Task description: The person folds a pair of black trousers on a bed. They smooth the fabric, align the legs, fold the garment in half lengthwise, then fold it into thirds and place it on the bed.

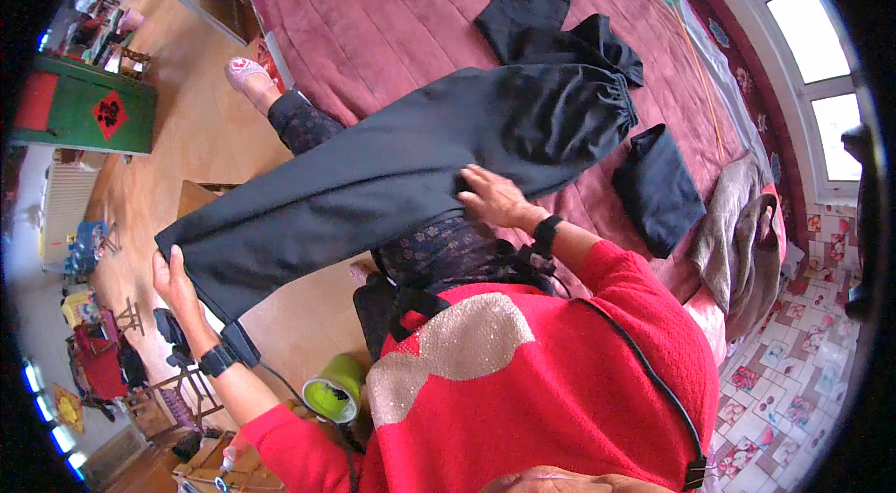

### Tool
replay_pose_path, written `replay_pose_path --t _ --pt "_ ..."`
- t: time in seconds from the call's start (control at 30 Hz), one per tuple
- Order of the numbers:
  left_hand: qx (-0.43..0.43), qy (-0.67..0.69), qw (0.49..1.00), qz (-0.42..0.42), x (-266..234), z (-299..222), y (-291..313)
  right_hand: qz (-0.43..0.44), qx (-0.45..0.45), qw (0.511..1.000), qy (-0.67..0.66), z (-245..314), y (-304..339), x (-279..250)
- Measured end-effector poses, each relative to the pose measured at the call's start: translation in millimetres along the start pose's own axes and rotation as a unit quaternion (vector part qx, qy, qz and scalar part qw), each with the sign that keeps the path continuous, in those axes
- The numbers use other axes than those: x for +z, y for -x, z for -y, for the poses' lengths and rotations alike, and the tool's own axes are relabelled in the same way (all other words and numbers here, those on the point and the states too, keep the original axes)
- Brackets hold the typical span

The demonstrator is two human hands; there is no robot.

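A pair of black trousers lies lengthwise across the bed edge and my lap, folded along its length, with the gathered elastic waist at the far right. My left hand grips the hem at the left end, thumb on top and the other fingers partly behind the cloth. That end of the leg hangs out over the floor. My right hand rests on the trousers near the upper leg, fingers stretched out and slightly apart. Beside the waist lies a folded black garment. Another black garment lies loosely bent beyond it.
The bed has a quilted pink cover. Grey-brown clothing is heaped at its right end, near the window. A green bin stands on the wooden floor by my left arm. A green cabinet stands far left.
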State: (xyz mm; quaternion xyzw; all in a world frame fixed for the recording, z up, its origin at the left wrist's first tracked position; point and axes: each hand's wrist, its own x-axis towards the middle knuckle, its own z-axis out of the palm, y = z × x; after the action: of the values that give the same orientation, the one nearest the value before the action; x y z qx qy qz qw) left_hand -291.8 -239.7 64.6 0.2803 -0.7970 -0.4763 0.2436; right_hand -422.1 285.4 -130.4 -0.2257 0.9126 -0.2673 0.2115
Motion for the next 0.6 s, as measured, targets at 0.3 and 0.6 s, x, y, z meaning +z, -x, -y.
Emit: replay_pose_path --t 0.3,0.6 --pt "-0.019 -0.031 0.997 0.061 4.2 -17.7 -9.4 -0.13 -0.047 0.983 -0.119 14.0 4.3 -23.0" --pt "-0.04 0.011 0.997 0.066 -8.6 -37.9 -2.5 0.04 -0.397 0.917 -0.029 127.8 5.0 3.3"
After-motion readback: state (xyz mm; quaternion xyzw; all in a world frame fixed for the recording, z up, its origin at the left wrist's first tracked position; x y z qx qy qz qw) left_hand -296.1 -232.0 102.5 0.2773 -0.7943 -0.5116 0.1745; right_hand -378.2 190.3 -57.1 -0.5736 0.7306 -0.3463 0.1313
